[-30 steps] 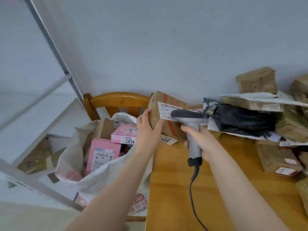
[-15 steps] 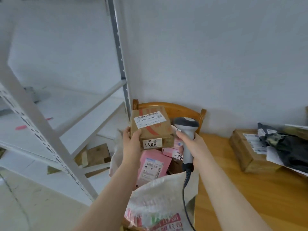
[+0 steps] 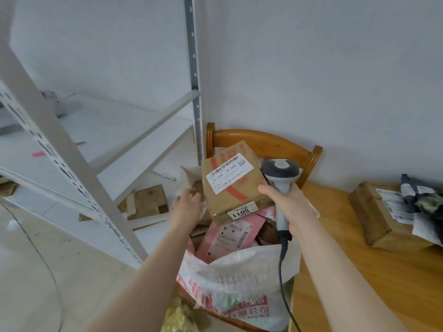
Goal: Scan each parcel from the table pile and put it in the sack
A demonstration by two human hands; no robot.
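Note:
A brown cardboard parcel (image 3: 233, 182) with a white barcode label and a "5011" sticker lies tilted on top of the pink parcels (image 3: 227, 236) in the open white woven sack (image 3: 239, 281). My left hand (image 3: 187, 206) hovers just left of the parcel with its fingers loosely spread and holds nothing. My right hand (image 3: 290, 207) grips the handle of the grey barcode scanner (image 3: 279, 171), whose head sits beside the parcel's right edge. The scanner's cable hangs down over the sack.
The sack stands on a wooden chair (image 3: 263, 141) against the wall. To the right, the wooden table (image 3: 359, 279) carries a brown box (image 3: 374, 212) and a black bag parcel (image 3: 422, 195). A white metal rack (image 3: 100, 192) stands on the left.
My left hand carried the brown parcel from the table over to the sack and let go of it. The parcel now lies on the pink parcels. The scanner came along in my right hand.

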